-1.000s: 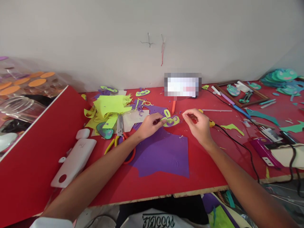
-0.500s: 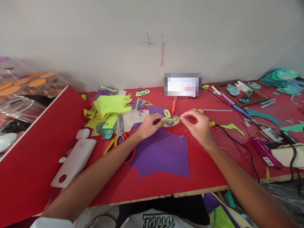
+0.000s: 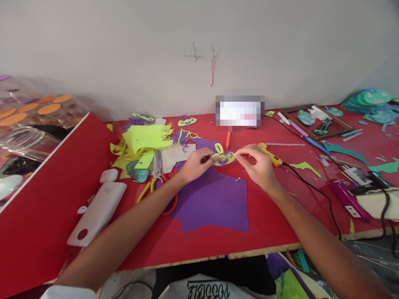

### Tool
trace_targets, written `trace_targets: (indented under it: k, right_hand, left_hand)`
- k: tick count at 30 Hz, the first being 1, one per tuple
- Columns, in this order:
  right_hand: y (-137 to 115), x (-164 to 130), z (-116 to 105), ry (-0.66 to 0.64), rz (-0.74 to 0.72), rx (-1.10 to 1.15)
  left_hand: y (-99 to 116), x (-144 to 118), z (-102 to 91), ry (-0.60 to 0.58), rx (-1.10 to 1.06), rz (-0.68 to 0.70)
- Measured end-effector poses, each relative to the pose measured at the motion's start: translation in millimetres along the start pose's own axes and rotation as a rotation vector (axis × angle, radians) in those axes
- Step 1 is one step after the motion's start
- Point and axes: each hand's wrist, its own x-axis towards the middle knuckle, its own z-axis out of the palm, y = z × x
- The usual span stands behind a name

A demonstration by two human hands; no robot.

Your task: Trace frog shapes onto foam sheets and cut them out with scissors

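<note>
My left hand [image 3: 197, 166] pinches the left end of a small foam cutout [image 3: 225, 159] in lime green and purple, with a loop on top. At the cutout's right edge, the thumb and forefinger of my right hand [image 3: 257, 166] are pressed together on the rim. Below both hands lies a purple foam sheet [image 3: 215, 203] with ragged edges. Scissors [image 3: 158, 166] with red handles rest by my left forearm, partly hidden under it. A yellow glue gun [image 3: 271, 155] lies just behind my right hand. An orange pen-like stick [image 3: 228, 140] sits beyond the cutout.
Lime foam scraps [image 3: 143, 139] are heaped at left. A white power bank [image 3: 98, 214] lies beside the red panel [image 3: 46, 216]. At the back stands a blurred screen [image 3: 240, 112]. To the right are a wooden frame [image 3: 346, 122], a cable [image 3: 321, 193] and a purple power strip [image 3: 347, 199].
My right hand has shifted slightly left, bringing its fingertips onto the cutout's right edge, and more of the glue gun shows. My left hand stays in place.
</note>
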Motion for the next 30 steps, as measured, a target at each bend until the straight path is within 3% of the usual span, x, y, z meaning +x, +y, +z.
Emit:
trace_targets:
  k: [5,12,24,27,30]
  right_hand:
    - [-3.8,-1.0,3.3,-0.069,-0.089,0.017]
    - [0.2,-0.3,2.2,-0.012,-0.126,0.009]
    - [-0.3,-1.9,-3.8,0.006,-0.085,-0.028]
    - [0.1,-2.4,-4.1,-0.02,-0.092,-0.026]
    - [-0.3,-2.7,-2.0,-0.11,-0.189,-0.001]
  left_hand:
    - [1.7,0.1,-0.3,0.014,-0.006,-0.001]
    - [1.5,1.2,-1.2,0.035,0.01,-0.001]
    - [-2.9,2.2,-2.9,0.169,0.067,0.008]
    - [-6.2,2.7,-2.6,0.211,0.084,0.006]
    - [-8.6,3.2,-2.0,0.243,0.089,0.005]
